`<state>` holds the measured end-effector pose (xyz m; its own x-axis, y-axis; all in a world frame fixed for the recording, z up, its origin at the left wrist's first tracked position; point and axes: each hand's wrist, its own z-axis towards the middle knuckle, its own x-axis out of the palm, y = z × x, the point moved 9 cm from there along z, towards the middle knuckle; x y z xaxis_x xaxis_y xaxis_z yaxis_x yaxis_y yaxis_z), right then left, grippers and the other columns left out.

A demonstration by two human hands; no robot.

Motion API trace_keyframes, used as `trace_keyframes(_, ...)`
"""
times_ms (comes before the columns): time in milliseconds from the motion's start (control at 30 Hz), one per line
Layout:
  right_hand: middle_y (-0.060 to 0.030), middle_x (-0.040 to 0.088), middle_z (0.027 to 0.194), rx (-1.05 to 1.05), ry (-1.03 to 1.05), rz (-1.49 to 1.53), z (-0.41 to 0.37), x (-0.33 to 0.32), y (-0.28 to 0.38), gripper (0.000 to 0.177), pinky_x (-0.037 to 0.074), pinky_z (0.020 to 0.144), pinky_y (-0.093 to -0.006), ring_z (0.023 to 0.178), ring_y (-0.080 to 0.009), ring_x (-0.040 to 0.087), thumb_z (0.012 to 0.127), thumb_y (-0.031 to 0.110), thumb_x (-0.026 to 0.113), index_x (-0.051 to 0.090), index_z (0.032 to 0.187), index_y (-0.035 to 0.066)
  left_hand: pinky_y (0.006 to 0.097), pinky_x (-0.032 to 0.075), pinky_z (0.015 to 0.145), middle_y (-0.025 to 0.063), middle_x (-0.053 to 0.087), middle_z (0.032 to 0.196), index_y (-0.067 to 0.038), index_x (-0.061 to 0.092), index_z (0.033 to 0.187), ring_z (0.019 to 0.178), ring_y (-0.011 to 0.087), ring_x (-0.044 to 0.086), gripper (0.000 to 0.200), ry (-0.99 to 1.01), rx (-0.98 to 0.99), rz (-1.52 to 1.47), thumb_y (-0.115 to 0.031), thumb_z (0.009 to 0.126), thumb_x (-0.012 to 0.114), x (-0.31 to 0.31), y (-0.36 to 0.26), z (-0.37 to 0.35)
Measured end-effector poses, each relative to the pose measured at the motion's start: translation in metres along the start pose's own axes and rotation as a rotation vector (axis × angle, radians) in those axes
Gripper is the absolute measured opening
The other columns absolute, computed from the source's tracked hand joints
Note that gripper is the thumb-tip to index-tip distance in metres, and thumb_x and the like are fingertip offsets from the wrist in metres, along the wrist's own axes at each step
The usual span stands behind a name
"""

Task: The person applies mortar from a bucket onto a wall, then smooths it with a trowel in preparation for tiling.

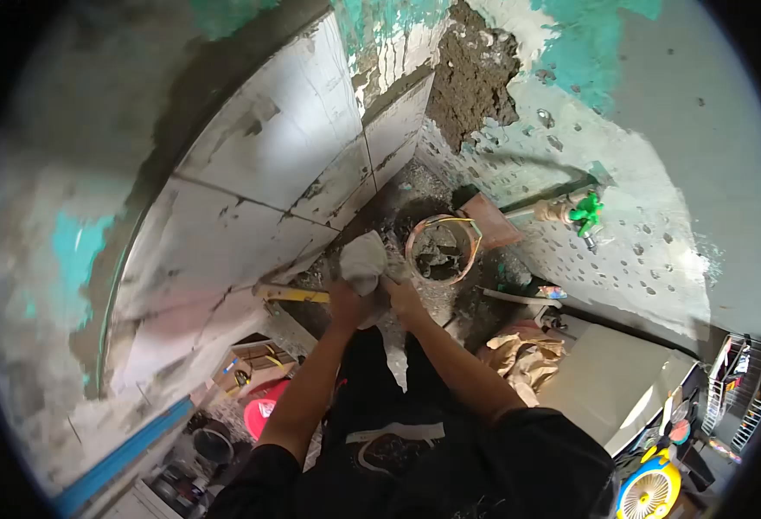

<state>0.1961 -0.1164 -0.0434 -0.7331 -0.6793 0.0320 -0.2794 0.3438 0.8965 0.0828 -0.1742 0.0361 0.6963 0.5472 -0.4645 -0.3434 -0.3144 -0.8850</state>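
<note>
Near the middle of the head view, my left hand (346, 303) is closed on a pale grey, dusty cloth (363, 262), which bunches up above it. My right hand (405, 298) is beside it on the right, its fingers closed at the edge of the same greyish material. Part of the material hangs down between my forearms. Just beyond my right hand stands a round bucket (442, 250) with grey rubble or mortar inside. A yellow-handled tool (294, 294) lies left of my left hand.
White wall tiles (268, 121) rise on the left. A pitted wall with a green valve (585, 214) is on the right. A reddish tile (490, 221) leans behind the bucket. Brown paper (526, 359), a pale box (618, 376) and a yellow-blue fan (650, 489) are lower right.
</note>
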Motion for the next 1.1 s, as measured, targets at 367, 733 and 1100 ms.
trace_keyframes(367,-0.0158,0.062,0.091,0.008,-0.637,-0.166,0.101,-0.037,-0.092,0.030,0.045,0.072,-0.0292,0.083,-0.0142,0.059,0.087,0.021,0.054,0.060,0.107,0.000,0.0407,0.048,0.069,0.0185,0.063,0.089,-0.001,0.057,0.097,0.084,0.0355,0.062,0.052,0.150,-0.094,0.174,-0.030,0.059,0.075,0.063,0.202,0.052)
trace_keyframes(733,-0.0182,0.054,0.113,-0.481,-0.770,0.110,0.305,-0.087,0.094,0.053,0.040,0.090,-0.0344,0.104,-0.0236,0.052,0.078,0.017,0.061,0.044,0.123,-0.005,0.0388,0.047,0.075,0.0195,0.063,0.091,0.002,0.058,0.097,0.089,0.0328,0.062,0.047,0.278,-0.332,0.167,-0.025,0.063,0.074,0.045,0.240,0.043)
trace_keyframes(1100,-0.0229,0.049,0.118,-0.482,-0.943,-0.098,0.308,-0.062,0.108,0.060,0.037,0.094,-0.0356,0.108,-0.0313,0.049,0.075,0.018,0.057,0.039,0.128,-0.005,0.0397,0.045,0.081,0.0177,0.060,0.098,-0.001,0.055,0.103,0.094,0.0322,0.059,0.047,0.313,-0.278,0.061,-0.022,0.065,0.072,0.039,0.268,0.028)
